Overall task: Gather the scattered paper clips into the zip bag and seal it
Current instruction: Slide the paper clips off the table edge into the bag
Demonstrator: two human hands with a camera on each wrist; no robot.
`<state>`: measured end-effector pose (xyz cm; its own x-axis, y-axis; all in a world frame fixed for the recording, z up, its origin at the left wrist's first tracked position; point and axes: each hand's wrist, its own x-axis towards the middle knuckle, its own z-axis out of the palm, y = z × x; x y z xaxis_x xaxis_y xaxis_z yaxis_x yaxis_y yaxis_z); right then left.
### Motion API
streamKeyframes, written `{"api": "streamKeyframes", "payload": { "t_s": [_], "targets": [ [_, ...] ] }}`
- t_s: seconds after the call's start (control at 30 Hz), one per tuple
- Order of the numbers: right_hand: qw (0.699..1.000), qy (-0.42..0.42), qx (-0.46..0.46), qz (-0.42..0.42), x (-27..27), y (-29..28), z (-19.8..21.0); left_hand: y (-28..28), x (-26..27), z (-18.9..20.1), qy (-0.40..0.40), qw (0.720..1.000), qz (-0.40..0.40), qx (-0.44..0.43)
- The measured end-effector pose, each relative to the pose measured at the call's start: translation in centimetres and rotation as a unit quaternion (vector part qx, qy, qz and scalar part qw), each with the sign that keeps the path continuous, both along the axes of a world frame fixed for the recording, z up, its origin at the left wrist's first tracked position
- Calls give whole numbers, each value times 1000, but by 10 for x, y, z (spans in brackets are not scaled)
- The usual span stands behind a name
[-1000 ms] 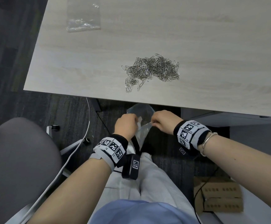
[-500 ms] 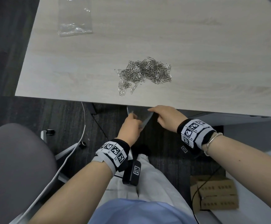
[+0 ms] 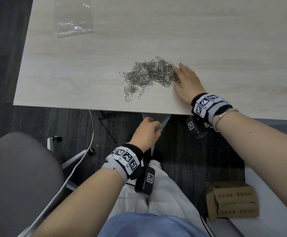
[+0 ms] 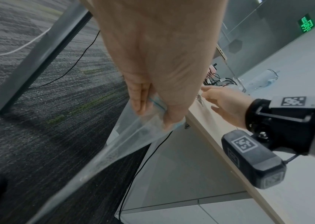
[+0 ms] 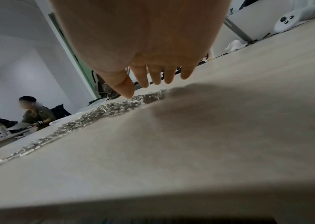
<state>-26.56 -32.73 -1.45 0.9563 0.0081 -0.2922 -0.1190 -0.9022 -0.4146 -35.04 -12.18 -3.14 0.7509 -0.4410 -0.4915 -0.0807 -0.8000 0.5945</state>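
Note:
A heap of silver paper clips (image 3: 149, 76) lies on the pale wooden table (image 3: 156, 31) near its front edge. My right hand (image 3: 185, 79) rests flat and open on the table at the heap's right side, fingers straight against the clips (image 5: 114, 109). Below the table edge my left hand (image 3: 147, 130) pinches the rim of a clear zip bag (image 3: 163, 124). In the left wrist view the bag (image 4: 114, 145) hangs down from thumb and fingers (image 4: 139, 100), and the right hand (image 4: 227, 106) shows beyond it on the table.
A second clear bag (image 3: 74, 19) with a few clips lies at the table's far left. A grey chair (image 3: 16, 177) stands at my left. A white cable (image 3: 77, 161) runs across the dark carpet. A cardboard box (image 3: 233, 202) sits on the floor at the right.
My right hand has let go of the zip bag and moved up onto the table to the right side of the clip heap. The left hand keeps the bag under the table edge.

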Motion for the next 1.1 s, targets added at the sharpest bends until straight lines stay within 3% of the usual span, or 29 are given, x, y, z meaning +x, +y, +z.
{"api": "streamKeyframes", "payload": {
  "t_s": [0.1,0.47,0.6,0.77,0.87,1.1],
  "targets": [
    [999,28,-11,26,-11,-1,-5,-8,0,0,5,1000,4,1],
    [991,19,27,129,-76,32,-8,-17,-7,-5,-91,995,14,-29],
    [993,-3,67,95,-77,29,-6,-17,-9,-1,-101,994,22,-34],
    [997,10,42,59,-68,15,-7,-12,-12,4,-121,991,56,-24],
    [996,14,48,70,-68,22,-9,-9,-14,3,-98,991,88,-15],
    [989,21,55,137,-85,51,-10,-3,-14,10,-60,995,79,0]
  ]
}}
